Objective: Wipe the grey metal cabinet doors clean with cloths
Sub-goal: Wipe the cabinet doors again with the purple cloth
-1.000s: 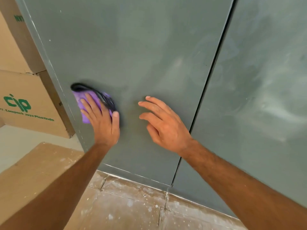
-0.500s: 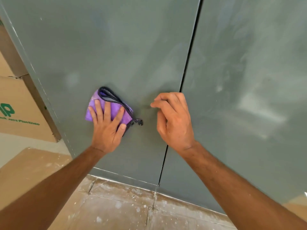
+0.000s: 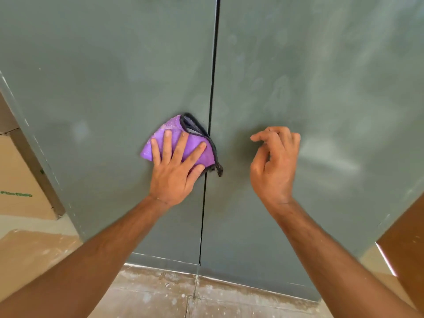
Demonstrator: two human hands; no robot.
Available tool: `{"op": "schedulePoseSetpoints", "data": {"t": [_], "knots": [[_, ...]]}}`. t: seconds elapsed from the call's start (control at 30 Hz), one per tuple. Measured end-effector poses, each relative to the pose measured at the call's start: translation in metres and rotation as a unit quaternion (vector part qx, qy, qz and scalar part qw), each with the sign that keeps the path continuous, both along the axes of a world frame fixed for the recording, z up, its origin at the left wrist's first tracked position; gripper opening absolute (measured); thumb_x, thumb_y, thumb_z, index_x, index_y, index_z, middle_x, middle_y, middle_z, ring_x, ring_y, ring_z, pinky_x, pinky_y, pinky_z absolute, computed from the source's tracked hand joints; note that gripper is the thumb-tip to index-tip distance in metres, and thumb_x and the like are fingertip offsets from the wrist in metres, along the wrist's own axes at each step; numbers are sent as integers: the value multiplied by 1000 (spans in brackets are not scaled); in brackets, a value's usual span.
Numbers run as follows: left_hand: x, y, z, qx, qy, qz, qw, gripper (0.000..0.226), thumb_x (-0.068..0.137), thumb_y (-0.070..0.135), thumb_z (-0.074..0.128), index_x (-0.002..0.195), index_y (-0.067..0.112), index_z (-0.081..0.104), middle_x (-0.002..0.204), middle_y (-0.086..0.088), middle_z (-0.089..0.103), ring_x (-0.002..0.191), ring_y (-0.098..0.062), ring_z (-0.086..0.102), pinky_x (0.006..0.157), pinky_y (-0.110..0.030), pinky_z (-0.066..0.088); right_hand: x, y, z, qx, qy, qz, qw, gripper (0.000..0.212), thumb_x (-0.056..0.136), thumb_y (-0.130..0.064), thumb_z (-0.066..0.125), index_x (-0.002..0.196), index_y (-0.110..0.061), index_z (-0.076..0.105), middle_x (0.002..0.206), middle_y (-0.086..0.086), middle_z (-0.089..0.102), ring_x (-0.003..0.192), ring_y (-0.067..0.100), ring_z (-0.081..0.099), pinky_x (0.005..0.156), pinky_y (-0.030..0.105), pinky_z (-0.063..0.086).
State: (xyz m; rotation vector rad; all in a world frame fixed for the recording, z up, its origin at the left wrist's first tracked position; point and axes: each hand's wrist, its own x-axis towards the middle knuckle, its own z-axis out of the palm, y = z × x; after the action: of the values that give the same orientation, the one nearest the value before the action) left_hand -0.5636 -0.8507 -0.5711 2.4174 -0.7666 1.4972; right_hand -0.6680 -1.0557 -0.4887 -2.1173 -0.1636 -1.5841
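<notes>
Two grey metal cabinet doors fill the view, the left door (image 3: 110,92) and the right door (image 3: 321,88), split by a dark vertical gap. My left hand (image 3: 176,166) presses a purple cloth with a black hem (image 3: 181,138) flat against the left door, right at the gap, fingers spread and straight. My right hand (image 3: 273,161) hovers in front of the right door with its fingers loosely curled and nothing in it. Pale smears show on the right door.
Cardboard boxes (image 3: 20,180) with green print stand to the left of the cabinet, and brown cardboard (image 3: 29,255) lies on the floor. Another brown board (image 3: 406,244) leans at the right edge. Dusty tiled floor (image 3: 183,294) runs below the doors.
My left hand has slid the cloth rightward across the left door to the centre gap. My right hand moved from the gap onto the right door side, fingers still curled.
</notes>
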Motion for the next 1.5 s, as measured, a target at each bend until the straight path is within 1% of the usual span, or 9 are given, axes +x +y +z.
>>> {"op": "schedulePoseSetpoints", "data": {"t": [0.13, 0.23, 0.37, 0.63, 0.83, 1.07, 1.17, 1.3, 1.5], "knots": [[-23, -76, 87, -208, 18, 49, 977, 57, 110, 49, 25, 162, 27, 31, 170, -22, 17, 154, -54, 12, 121, -74, 6, -17, -22, 12, 33, -7, -10, 999, 38, 79, 11, 40, 96, -6, 70, 97, 12, 60, 90, 37, 56, 92, 17, 30], [-37, -121, 72, 22, -72, -48, 996, 58, 109, 50, 41, 163, 32, 28, 172, -9, 10, 157, -46, 12, 124, -68, -1, -29, -47, 25, 56, -36, -32, 997, 39, 80, 11, 41, 99, -6, 71, 96, 12, 60, 93, 32, 58, 91, 19, 31], [-30, -95, -9, 289, -140, -123, 939, 60, 107, 46, 50, 162, 38, 28, 172, 2, 16, 157, -32, 12, 128, -56, -4, -39, -71, 17, 84, -46, -43, 994, 42, 83, 16, 42, 101, -5, 73, 97, 10, 61, 95, 24, 54, 89, 26, 36], [-53, -162, 129, -31, -89, -23, 995, 56, 109, 48, 42, 162, 34, 31, 171, -8, 14, 157, -45, 13, 124, -66, 0, -43, -85, 37, 84, -72, -28, 993, 39, 87, 16, 47, 107, -4, 73, 102, 11, 64, 99, 31, 58, 94, 25, 37], [-66, -205, 85, 307, -134, -166, 928, 55, 106, 39, 37, 156, 16, 39, 167, -7, 27, 158, -33, 13, 129, -56, 3, -72, -114, 42, 29, -59, -34, 997, 32, 88, 5, 47, 106, -4, 71, 107, 10, 64, 101, 27, 56, 94, 33, 43], [-79, -212, 157, 35, -55, -241, 968, 56, 95, 17, 52, 148, 1, 49, 160, -8, 46, 154, -27, 33, 128, -47, 22, -49, -108, 49, -2, 4, 49, 999, 43, 102, -3, 49, 145, 1, 51, 151, 16, 51, 138, 28, 47, 118, 40, 36], [-84, -245, 187, 45, -38, -314, 947, 56, 88, 4, 61, 142, -3, 51, 158, -17, 45, 154, -33, 32, 129, -50, 19, -47, -146, 73, -8, 0, -11, 1000, 50, 104, -7, 53, 151, 4, 43, 156, 18, 47, 141, 29, 45, 118, 43, 35], [-90, -249, 178, 167, -94, -341, 920, 45, 84, 31, 76, 121, 7, 63, 147, -17, 55, 146, -34, 45, 125, -54, 25, -65, -208, 50, 13, -8, -179, 984, 54, 99, -22, 64, 145, 3, 49, 144, 26, 49, 131, 38, 44, 111, 52, 41], [-56, -183, 190, 66, -144, -265, 951, 41, 95, 34, 62, 126, 7, 56, 140, -16, 56, 139, -37, 48, 123, -55, 28, -43, -209, 113, 119, -72, -255, 957, 61, 90, -18, 44, 148, 0, 46, 151, 29, 40, 139, 50, 36, 116, 62, 33]]}}
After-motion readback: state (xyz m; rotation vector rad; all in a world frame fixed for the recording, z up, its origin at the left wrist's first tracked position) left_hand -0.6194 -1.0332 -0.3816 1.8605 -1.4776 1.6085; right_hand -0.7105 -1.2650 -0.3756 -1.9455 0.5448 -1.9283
